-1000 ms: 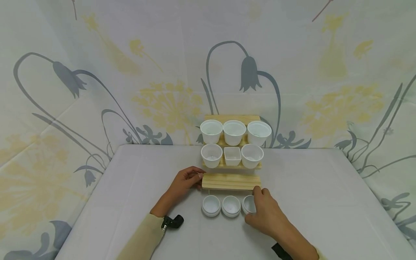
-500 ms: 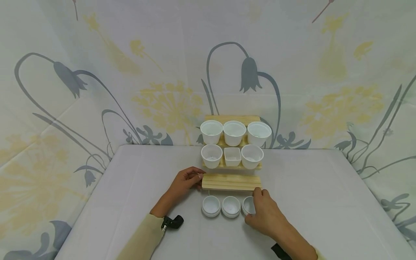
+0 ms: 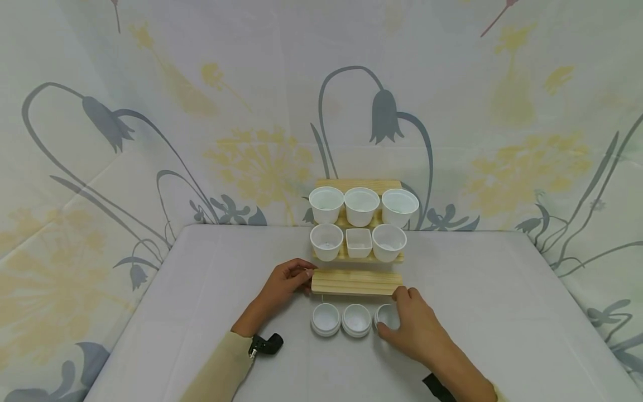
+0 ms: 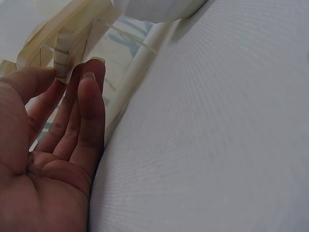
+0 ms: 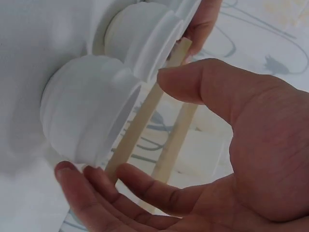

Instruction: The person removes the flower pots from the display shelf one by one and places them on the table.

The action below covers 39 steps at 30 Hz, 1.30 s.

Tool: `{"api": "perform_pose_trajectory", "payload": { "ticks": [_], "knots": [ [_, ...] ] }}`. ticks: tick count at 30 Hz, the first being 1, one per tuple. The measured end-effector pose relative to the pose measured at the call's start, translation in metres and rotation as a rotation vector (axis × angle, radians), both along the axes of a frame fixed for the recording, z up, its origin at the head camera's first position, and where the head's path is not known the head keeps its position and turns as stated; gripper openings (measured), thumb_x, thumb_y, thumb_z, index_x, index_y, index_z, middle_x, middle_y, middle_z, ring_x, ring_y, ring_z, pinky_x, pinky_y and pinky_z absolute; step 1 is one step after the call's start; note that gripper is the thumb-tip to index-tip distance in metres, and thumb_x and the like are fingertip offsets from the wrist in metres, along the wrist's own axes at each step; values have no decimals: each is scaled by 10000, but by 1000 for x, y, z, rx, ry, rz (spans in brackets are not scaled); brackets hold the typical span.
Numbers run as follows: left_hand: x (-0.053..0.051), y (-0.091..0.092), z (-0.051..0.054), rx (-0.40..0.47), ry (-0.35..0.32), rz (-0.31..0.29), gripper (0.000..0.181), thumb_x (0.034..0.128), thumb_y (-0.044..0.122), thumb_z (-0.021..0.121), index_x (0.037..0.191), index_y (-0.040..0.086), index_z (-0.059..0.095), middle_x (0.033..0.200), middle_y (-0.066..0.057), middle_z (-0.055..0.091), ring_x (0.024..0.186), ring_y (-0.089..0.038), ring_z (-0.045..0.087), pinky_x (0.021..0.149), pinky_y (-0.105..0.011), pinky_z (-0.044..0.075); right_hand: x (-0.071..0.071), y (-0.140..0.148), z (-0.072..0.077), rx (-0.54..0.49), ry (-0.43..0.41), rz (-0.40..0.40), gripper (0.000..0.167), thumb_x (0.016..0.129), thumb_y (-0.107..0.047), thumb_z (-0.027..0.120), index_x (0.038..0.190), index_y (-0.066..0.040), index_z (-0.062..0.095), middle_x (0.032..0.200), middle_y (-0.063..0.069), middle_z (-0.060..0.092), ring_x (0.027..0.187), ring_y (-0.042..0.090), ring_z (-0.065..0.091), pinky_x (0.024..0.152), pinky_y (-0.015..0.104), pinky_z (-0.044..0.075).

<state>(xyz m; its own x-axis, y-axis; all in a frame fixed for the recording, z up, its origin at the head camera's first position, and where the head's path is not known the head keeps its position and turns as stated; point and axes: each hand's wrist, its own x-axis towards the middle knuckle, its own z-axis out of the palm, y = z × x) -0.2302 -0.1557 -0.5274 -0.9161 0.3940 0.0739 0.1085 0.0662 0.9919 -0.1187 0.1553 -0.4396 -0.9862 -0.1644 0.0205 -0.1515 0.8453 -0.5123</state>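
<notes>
In the head view, my left hand [image 3: 287, 283] pinches the left end of a pale wooden board [image 3: 356, 282], the lowest step of a tiered stand. The left wrist view shows my thumb and fingers on the board's end [image 4: 63, 55]. My right hand [image 3: 419, 329] spans the board's right end and the rightmost of three small white cups [image 3: 385, 316]. In the right wrist view, its fingertips touch the cup [image 5: 89, 108] and the board end, while the thumb stretches above the rim. The left cup [image 3: 325, 319] and middle cup [image 3: 356, 320] stand in front of the board.
Behind the board, the upper steps carry several white round cups [image 3: 361, 205] and one square cup [image 3: 359, 242]. A white cloth covers the table [image 3: 241, 245]. A flower-patterned curtain [image 3: 266, 111] hangs behind it. A dark strap device [image 3: 266, 343] is on my left wrist.
My right hand has shifted slightly right and its thumb has spread, so more of the right cup shows. My left hand and the board stay in place.
</notes>
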Motion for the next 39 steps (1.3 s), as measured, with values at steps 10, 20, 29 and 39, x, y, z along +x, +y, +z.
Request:
{"api": "perform_pose_trajectory", "payload": {
  "ticks": [10,20,29,39],
  "knots": [
    [0,0,1,10,17,-11,261,1085,147,635,1277,-25,673,1097,-191,763,881,-180,730,756,-323,630,-11,13,12,-87,160,-47,456,839,-189,885,1123,25,600,961,103,585,844,206,554,707,354,496],
    [-1,0,-3,9,35,-9,272,1084,128,631,1291,-48,663,1093,-236,748,866,-180,735,758,-328,634,-25,17,14,-179,351,-84,534,847,-141,886,1227,72,578,1090,198,623,970,323,638,851,488,606],
    [-1,0,-2,13,35,-18,286,1091,122,615,1304,-66,647,1096,-251,738,867,-169,739,768,-328,634,-31,21,14,-228,436,-102,595,835,-112,892,1277,98,554,1191,235,604,1018,362,662,884,526,608],
    [0,1,0,5,15,-5,283,1090,124,619,1305,-59,648,1097,-205,741,868,-164,731,767,-314,629,-39,24,15,-258,435,-120,631,844,-133,895,1311,97,537,1230,231,593,1067,392,668,930,547,590]
  ]
}}
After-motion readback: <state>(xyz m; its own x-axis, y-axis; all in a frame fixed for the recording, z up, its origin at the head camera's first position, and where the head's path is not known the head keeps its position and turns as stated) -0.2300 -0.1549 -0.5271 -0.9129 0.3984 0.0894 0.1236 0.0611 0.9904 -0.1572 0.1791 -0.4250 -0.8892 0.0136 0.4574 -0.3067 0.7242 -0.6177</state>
